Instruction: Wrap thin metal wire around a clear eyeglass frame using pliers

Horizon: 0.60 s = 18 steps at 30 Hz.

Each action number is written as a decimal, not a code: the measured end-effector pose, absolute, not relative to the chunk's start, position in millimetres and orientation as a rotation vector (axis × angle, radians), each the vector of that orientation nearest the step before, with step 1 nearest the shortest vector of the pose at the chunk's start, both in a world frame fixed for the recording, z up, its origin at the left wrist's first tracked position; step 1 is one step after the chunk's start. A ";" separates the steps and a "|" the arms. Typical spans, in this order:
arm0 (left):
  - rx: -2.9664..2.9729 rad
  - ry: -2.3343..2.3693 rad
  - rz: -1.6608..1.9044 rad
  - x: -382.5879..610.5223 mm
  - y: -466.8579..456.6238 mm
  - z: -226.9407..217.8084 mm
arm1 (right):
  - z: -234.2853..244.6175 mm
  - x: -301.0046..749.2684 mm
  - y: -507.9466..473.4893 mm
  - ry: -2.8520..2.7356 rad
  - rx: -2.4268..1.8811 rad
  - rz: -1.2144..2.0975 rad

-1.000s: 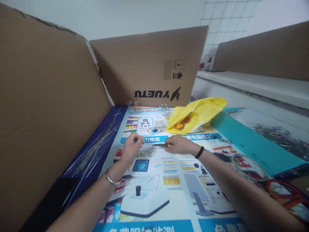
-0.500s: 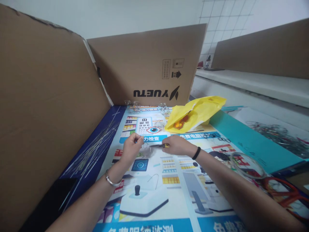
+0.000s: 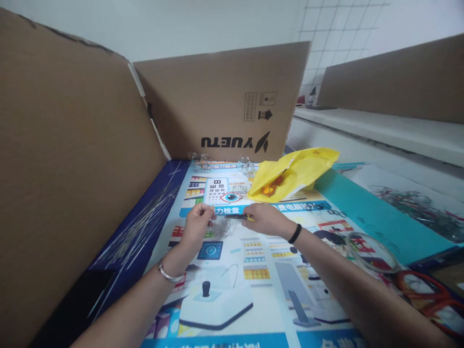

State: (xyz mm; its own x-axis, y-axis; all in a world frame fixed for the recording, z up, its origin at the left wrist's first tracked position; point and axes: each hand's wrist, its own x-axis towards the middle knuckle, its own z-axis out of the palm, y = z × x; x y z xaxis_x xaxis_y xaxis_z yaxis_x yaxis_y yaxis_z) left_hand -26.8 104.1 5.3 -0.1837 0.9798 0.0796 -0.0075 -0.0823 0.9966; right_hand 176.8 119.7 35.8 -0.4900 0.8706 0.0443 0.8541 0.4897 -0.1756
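My left hand [image 3: 197, 224] is closed in a pinch on a thin wire, whose fine pale loops [image 3: 220, 227] hang beside the fingertips. Narrow-nosed pliers [image 3: 236, 217] with yellow on the handle point left from my right hand [image 3: 267, 219], which is wrapped round them. Their tips are close to the wire at my left fingers; whether they touch it is too small to tell. Under both hands lies a printed poster sheet [image 3: 232, 251]. A single bent wire [image 3: 232, 274] rests nearer to me.
Straight wires [image 3: 139, 227] lie at left by a black flat object [image 3: 79, 295]. Tangled wire pieces [image 3: 199, 162] sit by the cardboard wall [image 3: 217, 106]. A yellow bag [image 3: 308, 166] is beyond my right hand. At right are a wire coil [image 3: 373, 253], orange-handled scissors [image 3: 424, 290] and a wire heap [image 3: 413, 208].
The pliers have risen slightly, level with my left fingertips. My left fingers have shifted a little, and the wire loops sit slightly differently. Both grips are kept.
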 end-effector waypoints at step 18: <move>0.903 1.097 1.469 -9.4 91.4 1.9 | 10.1 140.0 109.2 -1.898 -1.249 1.001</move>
State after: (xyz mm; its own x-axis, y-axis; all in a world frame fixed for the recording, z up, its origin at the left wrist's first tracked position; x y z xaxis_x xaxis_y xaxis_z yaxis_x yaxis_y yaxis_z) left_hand -9.4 91.4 1.9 -0.1712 0.9851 -0.0154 -0.2946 -0.0363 0.9549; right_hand 140.0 109.2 10.1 -0.3379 0.9354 0.1044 0.4419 0.2557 -0.8599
